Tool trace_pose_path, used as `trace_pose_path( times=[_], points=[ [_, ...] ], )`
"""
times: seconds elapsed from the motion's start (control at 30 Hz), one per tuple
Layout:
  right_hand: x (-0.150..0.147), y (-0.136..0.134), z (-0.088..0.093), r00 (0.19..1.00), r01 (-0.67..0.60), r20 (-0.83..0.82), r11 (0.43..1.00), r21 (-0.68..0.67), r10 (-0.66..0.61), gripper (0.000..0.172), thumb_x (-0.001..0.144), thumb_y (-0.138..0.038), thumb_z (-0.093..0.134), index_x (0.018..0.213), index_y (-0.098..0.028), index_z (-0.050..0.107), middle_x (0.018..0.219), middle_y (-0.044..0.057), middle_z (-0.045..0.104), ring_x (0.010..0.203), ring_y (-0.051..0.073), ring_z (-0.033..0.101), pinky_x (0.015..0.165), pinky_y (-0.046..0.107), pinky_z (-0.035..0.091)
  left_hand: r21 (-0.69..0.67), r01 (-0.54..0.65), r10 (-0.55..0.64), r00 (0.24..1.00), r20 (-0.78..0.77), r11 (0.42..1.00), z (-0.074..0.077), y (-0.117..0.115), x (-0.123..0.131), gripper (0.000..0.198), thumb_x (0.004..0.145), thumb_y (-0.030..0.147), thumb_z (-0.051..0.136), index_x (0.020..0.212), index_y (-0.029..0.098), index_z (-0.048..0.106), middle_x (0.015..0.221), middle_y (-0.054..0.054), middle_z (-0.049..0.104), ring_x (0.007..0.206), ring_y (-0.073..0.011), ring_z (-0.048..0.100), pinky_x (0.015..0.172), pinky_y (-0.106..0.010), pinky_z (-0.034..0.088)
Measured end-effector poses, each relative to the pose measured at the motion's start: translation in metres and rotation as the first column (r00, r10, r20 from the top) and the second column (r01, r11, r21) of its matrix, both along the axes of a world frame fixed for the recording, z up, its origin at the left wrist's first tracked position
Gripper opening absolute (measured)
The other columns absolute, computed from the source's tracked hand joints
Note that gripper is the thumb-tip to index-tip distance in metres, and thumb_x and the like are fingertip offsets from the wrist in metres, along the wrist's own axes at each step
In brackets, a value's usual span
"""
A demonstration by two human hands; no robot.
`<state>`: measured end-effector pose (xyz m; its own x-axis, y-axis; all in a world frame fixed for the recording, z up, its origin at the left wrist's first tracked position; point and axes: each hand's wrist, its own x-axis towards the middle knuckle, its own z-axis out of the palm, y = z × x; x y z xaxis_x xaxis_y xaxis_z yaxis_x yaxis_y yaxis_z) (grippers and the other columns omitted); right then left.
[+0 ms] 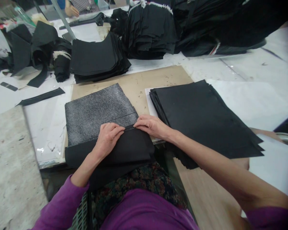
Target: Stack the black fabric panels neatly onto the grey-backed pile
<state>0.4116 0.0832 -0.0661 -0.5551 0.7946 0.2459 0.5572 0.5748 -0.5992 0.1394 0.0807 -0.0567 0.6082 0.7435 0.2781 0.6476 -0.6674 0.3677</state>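
Note:
A black fabric piece (124, 148) lies at the table's front edge, its lower part hanging over my lap. Its upper edge is folded into a narrow strip along a speckled grey panel (96, 111). My left hand (109, 137) pinches that folded edge near the middle, thumb and fingers pressed together. Close beside it on the right, my right hand (152, 125) pinches the same edge near its right end. Just past my right hand is a stack of flat black fabric pieces (194, 108).
Another stack of black pieces (93, 57) sits behind the brown board (168, 75). A taller black pile (150, 32) stands farther back. Black strips and scraps (43, 95) lie to the left. Across the table, another person's hand (72, 11) shows.

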Motion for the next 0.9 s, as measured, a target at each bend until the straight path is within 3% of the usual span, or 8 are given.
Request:
trace_pose_path(
  times=[0.3, 0.43, 0.57, 0.77, 0.9],
  points=[
    [0.003, -0.004, 0.008, 0.961, -0.124, 0.266, 0.976, 0.178, 0.073, 0.031, 0.105, -0.026, 0.038, 0.112, -0.023, 0.068, 0.106, 0.007, 0.062, 0.098, 0.019, 0.053, 0.085, 0.033, 0.047, 0.155, 0.120, -0.099, 0.986, -0.135, 0.981, -0.004, 0.002, -0.005, 0.026, 0.102, 0.022, 0.051, 0.120, 0.031, 0.066, 0.100, -0.004, 0.064, 0.092, -0.0178, 0.053, 0.088, -0.039, 0.038],
    [-0.002, -0.008, 0.015, 0.935, -0.145, 0.346, 0.974, 0.177, 0.077, 0.029, 0.103, -0.020, 0.041, 0.112, -0.020, 0.068, 0.105, 0.009, 0.062, 0.100, 0.022, 0.052, 0.089, 0.038, 0.048, 0.195, 0.159, -0.114, 0.969, -0.220, 0.968, 0.001, 0.000, -0.004, 0.029, 0.101, 0.019, 0.050, 0.124, 0.029, 0.065, 0.102, -0.005, 0.064, 0.093, -0.0194, 0.053, 0.090, -0.041, 0.038],
    [-0.002, -0.010, 0.009, 0.956, -0.103, 0.288, 0.982, 0.159, 0.053, 0.030, 0.103, -0.019, 0.041, 0.115, -0.020, 0.067, 0.110, 0.009, 0.063, 0.104, 0.022, 0.053, 0.089, 0.037, 0.049, 0.216, 0.180, -0.121, 0.958, -0.260, 0.960, 0.002, -0.004, -0.002, 0.031, 0.101, 0.017, 0.047, 0.126, 0.025, 0.063, 0.104, -0.007, 0.064, 0.095, -0.0203, 0.054, 0.091, -0.041, 0.040],
    [-0.001, -0.009, -0.007, 0.997, 0.021, 0.074, 0.990, 0.136, -0.031, 0.027, 0.103, -0.024, 0.043, 0.112, -0.023, 0.069, 0.107, 0.007, 0.065, 0.103, 0.019, 0.058, 0.090, 0.035, 0.049, 0.224, 0.134, -0.089, 0.976, -0.200, 0.965, -0.004, -0.005, -0.004, 0.030, 0.101, 0.018, 0.048, 0.127, 0.025, 0.062, 0.104, -0.007, 0.064, 0.095, -0.0204, 0.053, 0.088, -0.038, 0.042],
    [-0.002, -0.009, -0.006, 0.994, 0.016, 0.104, 0.989, 0.145, -0.031, 0.027, 0.102, -0.024, 0.044, 0.112, -0.023, 0.069, 0.106, 0.007, 0.065, 0.101, 0.020, 0.058, 0.088, 0.035, 0.049, 0.221, 0.141, -0.097, 0.975, -0.200, 0.965, -0.005, -0.004, -0.005, 0.030, 0.102, 0.019, 0.048, 0.126, 0.027, 0.062, 0.102, -0.006, 0.064, 0.092, -0.0196, 0.052, 0.085, -0.038, 0.042]
  ],
)
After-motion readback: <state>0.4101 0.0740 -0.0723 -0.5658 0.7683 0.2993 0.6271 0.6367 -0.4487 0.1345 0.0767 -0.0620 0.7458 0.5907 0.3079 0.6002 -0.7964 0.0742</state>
